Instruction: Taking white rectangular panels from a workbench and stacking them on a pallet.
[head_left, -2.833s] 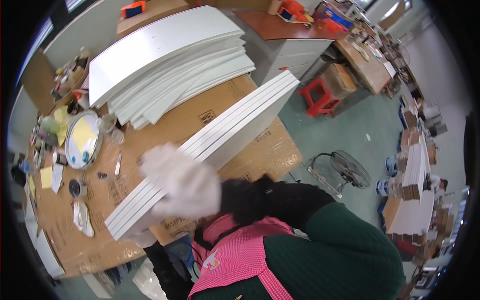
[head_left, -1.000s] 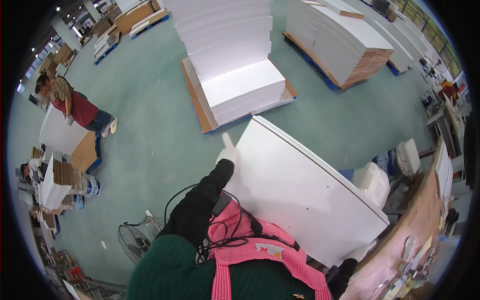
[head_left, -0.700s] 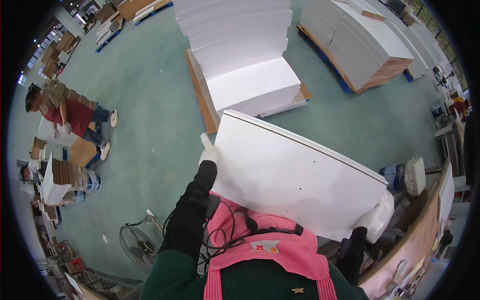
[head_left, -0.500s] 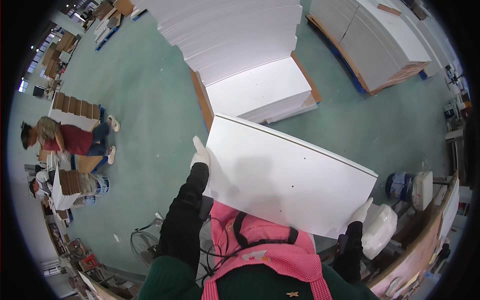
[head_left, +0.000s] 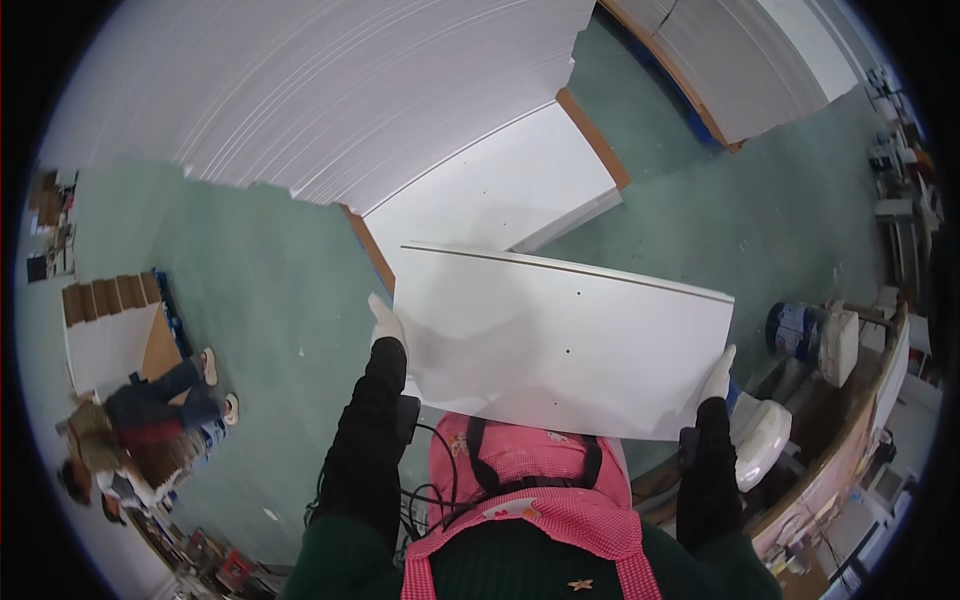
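A wide white panel (head_left: 500,340) with a grooved far edge and a few small dark holes spans the space before my apron. My left hand (head_left: 387,322), in a white glove, grips its left end, thumb up along the side. At the right end my gloved right hand (head_left: 718,376) holds the short edge; the fingers of both hands are partly hidden beneath the board. Just beyond lies a low stack of white panels (head_left: 510,170), partly overlapped in view by the held panel's far left corner.
Behind the low stack rises a tall stack of white boards (head_left: 400,100). Another board stack (head_left: 740,70) stands on a pallet at far right. A blue bucket (head_left: 793,330) and a wooden-edged bench (head_left: 850,440) are at right. A co-worker (head_left: 150,410) bends near boards at left.
I have come closer to the stacks, which now loom larger. The held panel has turned more level, its right end swinging away from me. The co-worker appears lower in the picture.
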